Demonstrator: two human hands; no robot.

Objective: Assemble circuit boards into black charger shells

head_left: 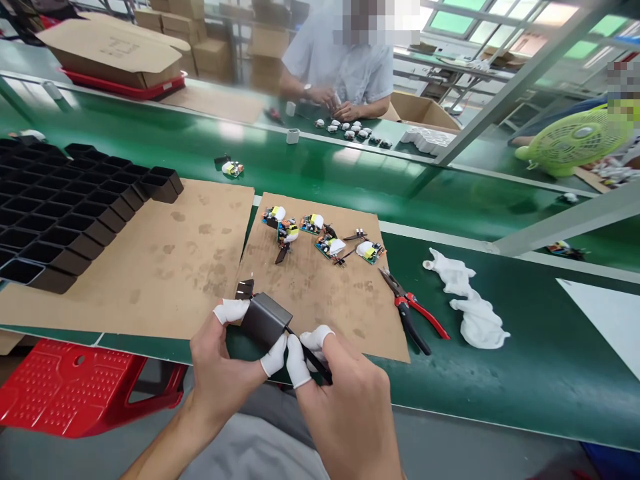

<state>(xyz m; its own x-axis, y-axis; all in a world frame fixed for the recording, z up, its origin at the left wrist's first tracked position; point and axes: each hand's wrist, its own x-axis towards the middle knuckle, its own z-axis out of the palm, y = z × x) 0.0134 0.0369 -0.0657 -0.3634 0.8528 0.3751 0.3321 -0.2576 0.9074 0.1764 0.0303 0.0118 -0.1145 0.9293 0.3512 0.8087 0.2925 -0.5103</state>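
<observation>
My left hand (220, 367), with white finger covers on thumb and fingertip, grips a dark grey box-shaped plastic housing (266, 319). A black flap with pins (245, 289) shows at the housing's far left end. My right hand (347, 390), also in white finger covers, pinches a slim black stick-like tool (313, 359). The tool's thin tip meets the housing's right edge; whether it goes inside is hidden. Beyond my hands, several small circuit boards (330, 247) with white and yellow parts lie on cardboard (310, 300). Long-nose pliers (413, 310) with red-and-black handles rest to the right.
Rows of open black housings (70, 207) stand at the left on another cardboard sheet (200, 247). Crumpled white cloth (477, 320) lies right of the pliers. A red stool (65, 387) is below left. Across the green bench, a co-worker (345, 73) handles small parts. A green fan (580, 137) stands right.
</observation>
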